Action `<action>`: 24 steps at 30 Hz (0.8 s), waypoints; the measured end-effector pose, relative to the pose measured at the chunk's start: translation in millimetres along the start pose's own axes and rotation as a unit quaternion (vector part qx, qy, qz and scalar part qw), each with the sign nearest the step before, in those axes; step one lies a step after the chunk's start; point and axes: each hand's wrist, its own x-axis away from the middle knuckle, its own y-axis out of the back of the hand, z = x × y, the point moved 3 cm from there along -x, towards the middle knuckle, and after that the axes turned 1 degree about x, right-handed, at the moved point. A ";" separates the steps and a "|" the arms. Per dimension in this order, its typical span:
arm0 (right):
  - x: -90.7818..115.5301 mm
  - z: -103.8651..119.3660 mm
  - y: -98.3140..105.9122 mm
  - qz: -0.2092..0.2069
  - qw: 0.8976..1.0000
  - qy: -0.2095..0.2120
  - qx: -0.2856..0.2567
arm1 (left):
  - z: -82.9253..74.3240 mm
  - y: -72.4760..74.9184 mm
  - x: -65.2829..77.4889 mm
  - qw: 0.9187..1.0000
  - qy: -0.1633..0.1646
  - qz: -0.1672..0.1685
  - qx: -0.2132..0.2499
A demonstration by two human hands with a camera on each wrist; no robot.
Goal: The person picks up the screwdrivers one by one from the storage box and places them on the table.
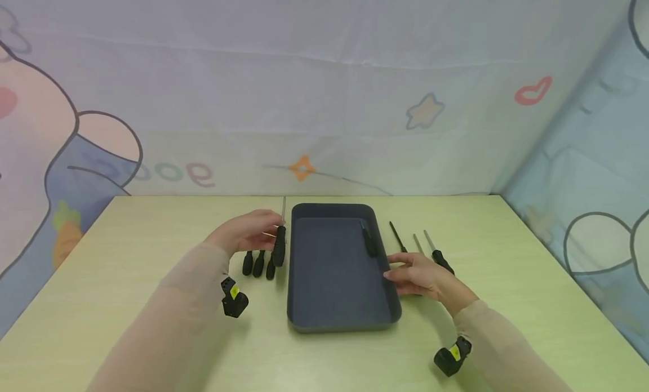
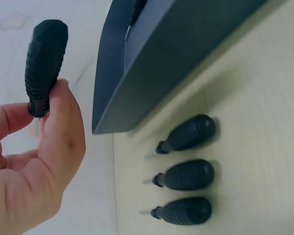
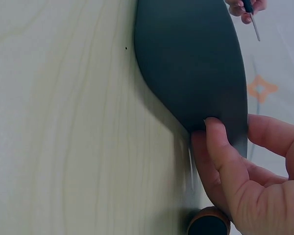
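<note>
In the head view, my left hand [image 1: 250, 231] is at the left of a dark grey tray [image 1: 345, 324]. It pinches a black-handled screwdriver [image 1: 279, 246] near the neck of the handle, shaft pointing away from me. Three more screwdrivers [image 2: 188, 175] lie side by side on the table below that hand. On the tray's right side, my right hand [image 1: 423, 276] holds the wall; in the right wrist view its fingertips [image 3: 216, 128] press the outer face and one finger reaches the rim. One screwdriver [image 1: 369, 243] lies inside the tray, toward the far right.
Right of the tray, several screwdrivers lie on the pale wooden table [image 1: 507, 319], one with a black handle [image 1: 442, 261] and one with a dark shaft [image 1: 397, 235]. A patterned cloth [image 1: 324, 99] hangs behind the table's far edge.
</note>
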 end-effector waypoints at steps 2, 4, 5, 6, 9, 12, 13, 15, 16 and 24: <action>0.0 0.2 -0.4 0.003 1.000 0.001 -0.001 | 2.6 3.3 1.0 1.000 -0.001 0.000 0.002; 0.0 0.3 -0.8 0.004 1.000 0.001 -0.002 | 4.6 6.4 2.4 1.000 -0.002 -0.001 0.003; 0.1 0.5 -1.0 0.004 1.000 0.001 -0.002 | 5.8 7.8 3.0 1.000 -0.002 -0.001 0.004; 0.0 0.3 -1.1 0.003 1.000 -0.001 -0.003 | 7.0 9.5 3.7 1.000 -0.002 -0.002 0.005; 0.1 0.8 -1.2 0.001 1.000 -0.001 -0.002 | 9.7 14.1 6.0 1.000 -0.002 -0.003 0.002; 0.0 1.3 -1.5 0.002 1.000 0.000 0.000 | 12.1 18.9 7.8 1.000 -0.002 -0.003 0.011; 0.0 1.5 -1.7 0.002 1.000 0.000 0.000 | 12.9 20.7 8.5 1.000 -0.002 -0.005 0.011; -0.2 1.2 -1.6 0.001 1.000 0.000 0.000 | 14.5 23.6 9.6 1.000 -0.004 -0.005 0.015; -0.2 1.3 -1.6 0.001 1.000 0.000 0.000 | 15.5 25.2 9.9 1.000 -0.004 -0.008 0.017; -0.8 0.1 -0.8 -0.003 1.000 0.003 -0.001 | 26.8 40.4 12.8 0.999 -0.003 -0.032 0.014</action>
